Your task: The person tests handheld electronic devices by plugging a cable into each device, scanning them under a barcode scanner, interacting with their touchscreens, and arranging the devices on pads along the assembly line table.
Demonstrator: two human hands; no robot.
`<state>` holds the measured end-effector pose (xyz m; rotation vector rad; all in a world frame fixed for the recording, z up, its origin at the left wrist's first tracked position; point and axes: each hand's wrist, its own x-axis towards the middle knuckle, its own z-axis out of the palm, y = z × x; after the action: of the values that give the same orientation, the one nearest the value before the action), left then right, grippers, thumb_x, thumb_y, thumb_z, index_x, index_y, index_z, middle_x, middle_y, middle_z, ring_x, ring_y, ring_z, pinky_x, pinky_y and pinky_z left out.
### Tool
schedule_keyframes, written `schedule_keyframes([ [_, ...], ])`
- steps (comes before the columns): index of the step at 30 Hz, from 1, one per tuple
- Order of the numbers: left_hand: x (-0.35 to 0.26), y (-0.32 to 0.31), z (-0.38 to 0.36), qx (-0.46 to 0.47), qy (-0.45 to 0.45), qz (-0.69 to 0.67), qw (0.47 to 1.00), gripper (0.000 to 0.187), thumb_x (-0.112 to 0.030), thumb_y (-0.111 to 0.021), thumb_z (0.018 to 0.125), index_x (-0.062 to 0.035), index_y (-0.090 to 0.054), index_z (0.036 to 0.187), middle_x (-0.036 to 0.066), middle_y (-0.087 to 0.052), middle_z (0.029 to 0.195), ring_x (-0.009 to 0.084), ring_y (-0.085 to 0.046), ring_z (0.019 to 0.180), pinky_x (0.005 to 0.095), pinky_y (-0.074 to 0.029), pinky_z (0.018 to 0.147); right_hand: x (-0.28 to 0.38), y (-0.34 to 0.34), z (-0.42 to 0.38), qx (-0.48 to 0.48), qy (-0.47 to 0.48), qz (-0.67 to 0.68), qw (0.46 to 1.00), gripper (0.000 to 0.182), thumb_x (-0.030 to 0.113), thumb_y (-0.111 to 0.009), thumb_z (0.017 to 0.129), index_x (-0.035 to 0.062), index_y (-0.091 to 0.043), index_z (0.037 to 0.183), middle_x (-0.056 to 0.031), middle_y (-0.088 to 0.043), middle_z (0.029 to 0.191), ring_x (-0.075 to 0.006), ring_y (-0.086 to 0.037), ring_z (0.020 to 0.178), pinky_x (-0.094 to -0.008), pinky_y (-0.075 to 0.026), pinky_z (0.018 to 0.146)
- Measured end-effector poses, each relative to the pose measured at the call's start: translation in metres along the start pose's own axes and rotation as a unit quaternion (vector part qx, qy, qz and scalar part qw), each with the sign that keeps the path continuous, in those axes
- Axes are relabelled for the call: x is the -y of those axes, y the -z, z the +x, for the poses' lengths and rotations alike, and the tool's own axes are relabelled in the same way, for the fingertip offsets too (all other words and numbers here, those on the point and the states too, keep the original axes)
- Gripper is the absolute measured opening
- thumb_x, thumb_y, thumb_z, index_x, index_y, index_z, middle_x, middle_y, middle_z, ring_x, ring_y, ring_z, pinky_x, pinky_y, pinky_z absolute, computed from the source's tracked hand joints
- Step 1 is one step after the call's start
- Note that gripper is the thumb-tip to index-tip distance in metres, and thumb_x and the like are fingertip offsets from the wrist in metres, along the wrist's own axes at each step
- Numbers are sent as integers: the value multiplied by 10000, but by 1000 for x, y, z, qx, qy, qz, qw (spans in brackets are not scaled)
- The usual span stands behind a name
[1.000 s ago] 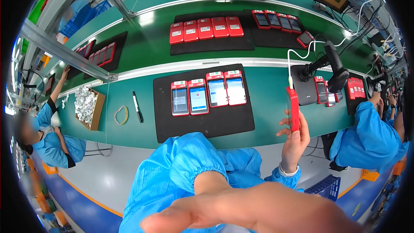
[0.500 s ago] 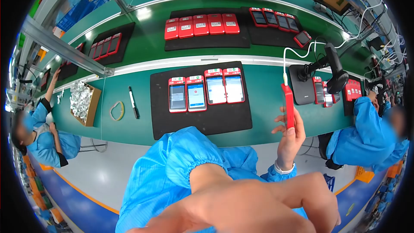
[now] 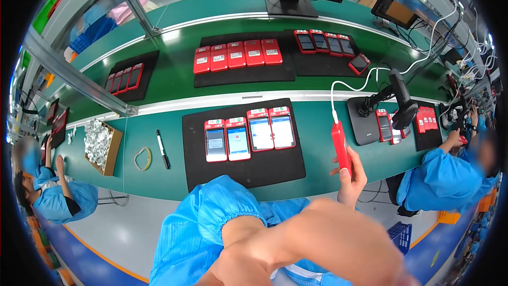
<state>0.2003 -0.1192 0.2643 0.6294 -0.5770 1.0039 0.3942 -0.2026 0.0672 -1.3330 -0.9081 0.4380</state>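
My right hand (image 3: 351, 182) holds a red handheld device (image 3: 340, 147) upright, edge toward the camera, with a white cable plugged into its top end. Large and blurred, my left hand (image 3: 338, 243) is close to the camera at the bottom; its fingertips are smeared or hidden, and nothing can be made out in it. On a black mat (image 3: 248, 172) in front lie several red devices with lit screens, among them one with a blue-and-white screen (image 3: 238, 142) and one with a mostly white screen (image 3: 283, 130).
A scanner (image 3: 403, 100) on a stand is at the right, beside more red devices. Red devices (image 3: 236, 54) lie on the back shelf mats. Left are a marker (image 3: 162, 149), a band (image 3: 142, 159) and a box (image 3: 112, 153) of clear pieces. Co-workers sit both sides.
The view has tilted up, so the bench sits lower and more of the monitor shows. My right hand still holds the cabled device. My left hand has shifted and still looms near the camera.
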Motion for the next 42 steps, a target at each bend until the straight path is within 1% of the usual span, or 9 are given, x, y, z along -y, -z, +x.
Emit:
schedule_keyframes([
  [12,-4,27,-9,-137,30,263,955,617,-533,-376,1124,-1,-682,1187,205,-690,937,392,-671,969,495,-549,759,4,9,11,38,113,-257,959,520,81,-721,851,-40,-666,1354,-235,-640,1328,-320,-693,1106,-393,-591,867],
  [16,35,121,-27,-10,13,501,865,516,-288,-547,1100,19,-688,709,98,-609,553,197,-519,409,333,-409,406,18,2,12,17,178,-387,905,595,133,-861,700,38,-724,1271,-224,-672,1223,-383,-723,979,-419,-600,805],
  [20,50,156,-45,213,66,778,588,412,-450,-772,921,-42,-727,883,84,-633,750,236,-652,672,360,-531,623,21,6,20,36,208,-426,880,608,169,-893,653,55,-739,1230,-205,-682,1199,-361,-728,929,-417,-611,740],
  [26,74,177,-16,390,105,736,543,743,-511,-778,885,-136,-573,1493,156,-610,1407,312,-596,1317,502,-425,1182,27,16,39,60,236,-460,854,619,226,-916,607,22,-741,1165,-198,-701,1147,-342,-723,924,-402,-609,748],
  [30,95,192,-11,416,19,800,432,665,-322,-767,937,-95,-535,1518,137,-653,1367,331,-631,1283,492,-467,1156,28,29,46,92,213,-394,889,696,304,-948,655,-31,-692,1208,-221,-696,1180,-366,-725,988,-407,-607,815],
  [32,113,196,-12,325,116,749,565,612,-230,-753,957,-68,-536,1506,132,-673,1327,305,-654,1253,464,-499,1120,15,42,44,56,205,-325,921,793,392,-968,700,-61,-648,1268,-227,-694,1213,-370,-727,1030,-411,-602,856],
  [34,122,194,-13,174,177,658,711,551,-163,-727,986,-46,-539,1491,127,-688,1294,275,-671,1227,436,-526,1084,-12,28,42,-30,188,11,982,894,609,-676,989,-94,-449,1492,-259,-605,1409,-359,-641,1249,-475,-497,1070],
  [37,140,172,-26,-178,198,358,895,407,-163,-627,1082,-11,-545,1450,125,-692,1293,216,-668,1223,379,-554,1034,1,29,66,89,80,-204,972,604,284,-591,1026,-79,-459,1490,-277,-556,1431,-451,-522,1356,-503,-365,1183],
  [42,140,158,-26,-330,165,223,902,378,-181,-558,1112,13,-522,1435,189,-675,1311,293,-642,1290,426,-532,1098,-42,25,67,139,211,-302,919,285,45,-663,943,-54,-664,1210,-178,-685,909,-369,-697,816,-429,-544,702],
])
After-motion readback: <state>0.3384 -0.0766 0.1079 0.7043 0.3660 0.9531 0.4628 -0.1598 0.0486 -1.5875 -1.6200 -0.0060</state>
